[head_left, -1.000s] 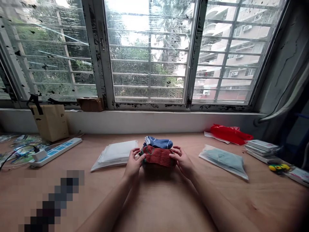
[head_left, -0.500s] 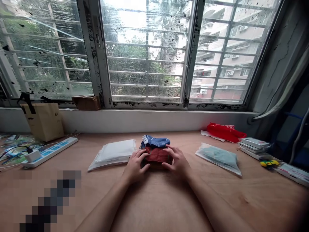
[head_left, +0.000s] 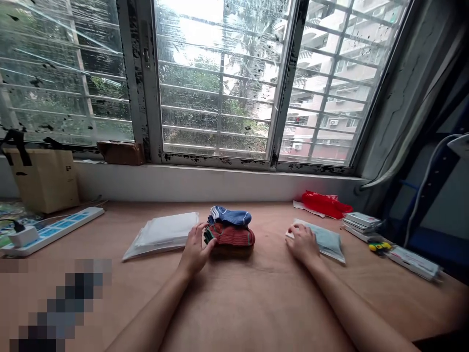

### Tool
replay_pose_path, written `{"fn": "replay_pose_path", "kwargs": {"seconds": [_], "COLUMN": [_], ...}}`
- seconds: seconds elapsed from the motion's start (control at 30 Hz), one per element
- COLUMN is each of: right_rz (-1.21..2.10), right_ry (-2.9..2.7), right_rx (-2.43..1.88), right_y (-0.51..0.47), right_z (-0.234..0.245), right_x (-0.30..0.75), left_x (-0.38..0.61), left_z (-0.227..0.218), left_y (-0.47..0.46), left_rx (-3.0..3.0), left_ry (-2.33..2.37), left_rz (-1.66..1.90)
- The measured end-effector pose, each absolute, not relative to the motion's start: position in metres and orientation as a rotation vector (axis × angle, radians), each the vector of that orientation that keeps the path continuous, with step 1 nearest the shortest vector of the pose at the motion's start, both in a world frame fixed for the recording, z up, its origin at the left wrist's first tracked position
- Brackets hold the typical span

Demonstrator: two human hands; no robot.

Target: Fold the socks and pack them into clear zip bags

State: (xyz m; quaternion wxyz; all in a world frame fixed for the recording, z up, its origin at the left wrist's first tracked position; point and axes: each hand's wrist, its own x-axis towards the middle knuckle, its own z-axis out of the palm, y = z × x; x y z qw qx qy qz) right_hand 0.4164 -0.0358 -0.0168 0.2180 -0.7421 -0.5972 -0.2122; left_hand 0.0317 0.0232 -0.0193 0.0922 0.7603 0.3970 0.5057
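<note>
Folded knitted socks, blue over rust-red, form one pile at the middle of a broad brown wooden table. Behind it, above a low white wall, a grey metal-framed window with peeling dark paint shows three panes, barred; trees and a pale building lie outside. On the left of the table stand one tan cardboard carton and one long white-and-blue power strip with one white plug adapter. One stack of flat translucent white plastic bags lies just left of the socks; its count cannot be told. To the right is one clear plastic packet with pale blue-green contents, with one crumpled red plastic bag behind it. Two hands are in view: the left hand rests at the pile's left end, thumb and fingers parted; the right hand lies over the packet's left end, fingers bent, whether gripping cannot be told. Smallest is one yellow-and-black object, far right.
</note>
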Motion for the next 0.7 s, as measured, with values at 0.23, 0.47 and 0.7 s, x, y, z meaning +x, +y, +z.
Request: {"fn": "replay_pose_path", "kwargs": {"seconds": [0.23, 0.47, 0.7], "right_rz": [-0.792, -0.804, -0.765], "right_ry": [-2.006, -2.185, -2.036], "right_rx": [-2.016, -1.967, -2.001], "right_y": [-0.033, -0.018, -0.013], "right_z": [-0.016, -0.01, -0.011], "right_x": [0.45, 0.449, 0.448], "left_x": [0.027, 0.025, 0.024], "left_z": [-0.02, -0.018, -0.018], "left_y": [0.021, 0.02, 0.017], "left_rx": [2.212, 2.258, 2.287], "left_ry": [1.243, 1.255, 1.228], "left_rz": [1.601, 1.558, 1.53]}}
